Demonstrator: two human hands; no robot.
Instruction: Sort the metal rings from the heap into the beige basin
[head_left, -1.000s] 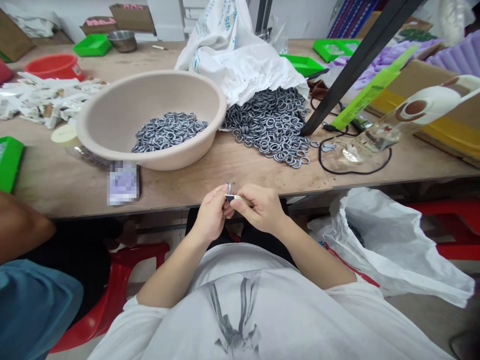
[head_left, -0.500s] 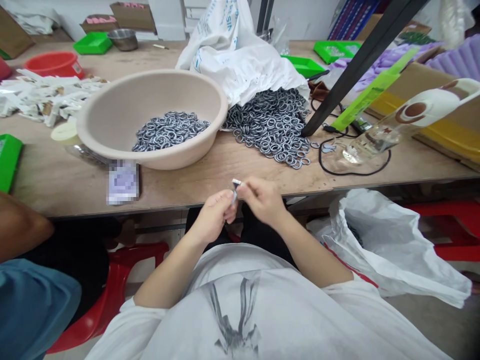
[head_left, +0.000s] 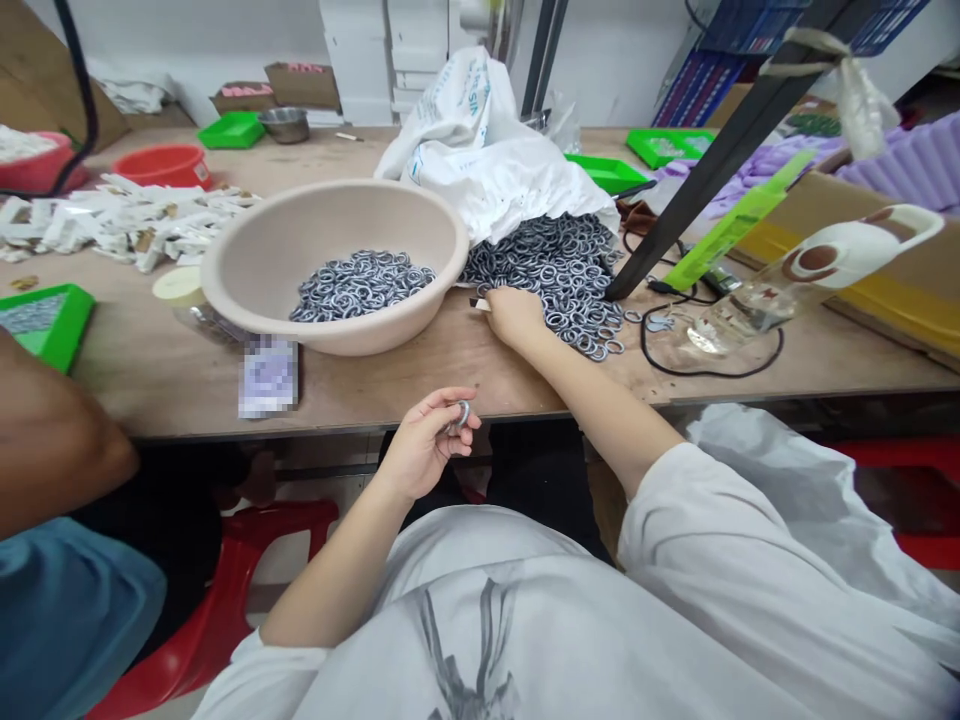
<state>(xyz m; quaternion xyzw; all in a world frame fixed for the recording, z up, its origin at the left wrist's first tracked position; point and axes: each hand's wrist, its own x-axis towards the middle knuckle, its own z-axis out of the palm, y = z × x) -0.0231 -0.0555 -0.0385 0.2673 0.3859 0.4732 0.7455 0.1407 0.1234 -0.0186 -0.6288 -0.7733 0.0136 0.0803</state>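
Note:
In front of the table edge, my left hand (head_left: 424, 445) holds a grey ring (head_left: 464, 413) between its thumb and fingers. My right hand (head_left: 516, 318) reaches forward to the near left side of the pile of grey rings (head_left: 574, 275), which spills from a white plastic sack (head_left: 510, 160). From its closed fingers sticks a small flat tool (head_left: 481, 304), pale with a dark end; its kind cannot be made out. To the left of this hand stands a wide beige basin (head_left: 337, 215) with many similar rings (head_left: 364, 287) inside.
A slanting dark post (head_left: 675, 190) rises right of the pile, near a clear bottle (head_left: 750, 290) and a black cable (head_left: 720, 376). White pieces (head_left: 120, 220) lie at left. A co-worker's arm (head_left: 56, 440) is at the left edge.
My right hand has left my left hand and moved forward to the ring pile, taking the small tool along. My left hand has opened somewhat around a ring. The view has shifted slightly.

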